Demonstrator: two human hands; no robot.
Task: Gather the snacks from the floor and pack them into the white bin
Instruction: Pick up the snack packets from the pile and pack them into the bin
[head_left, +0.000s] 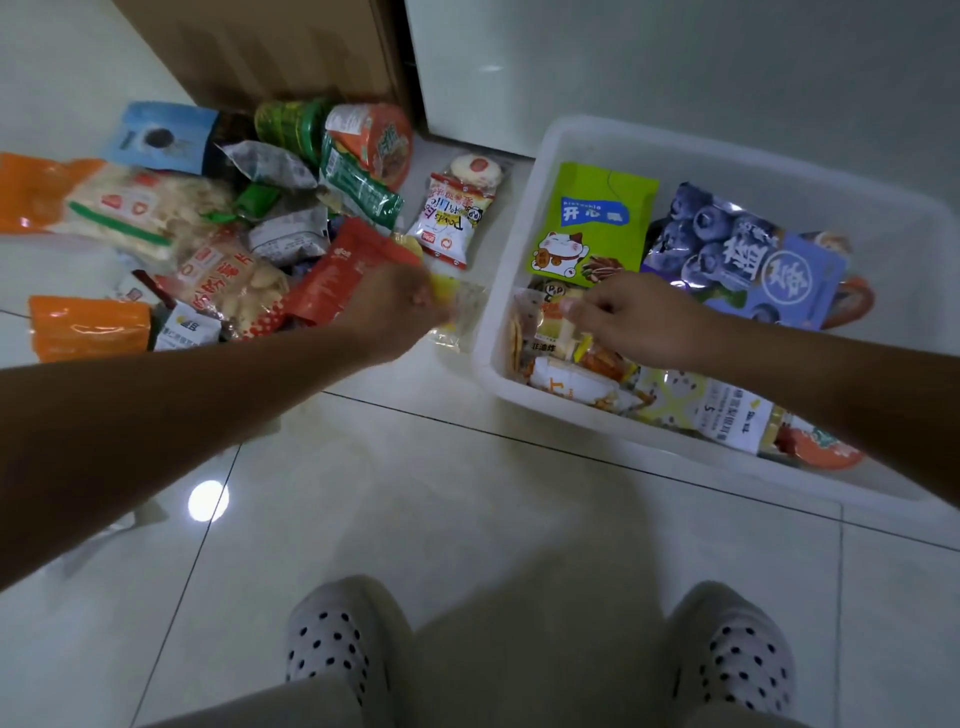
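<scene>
The white bin stands on the floor at the right and holds several snacks, among them a green cat packet and a purple blueberry bag. My right hand reaches into the bin's near left corner, fingers pinched on a small pale packet. My left hand is blurred, just left of the bin wall, shut on a clear yellow packet. A heap of snacks lies on the floor at the left, with a white panda packet beside it.
A brown cabinet stands behind the heap. My feet in dotted socks are at the bottom, on glossy pale floor tiles. An orange bag lies at the heap's near left edge.
</scene>
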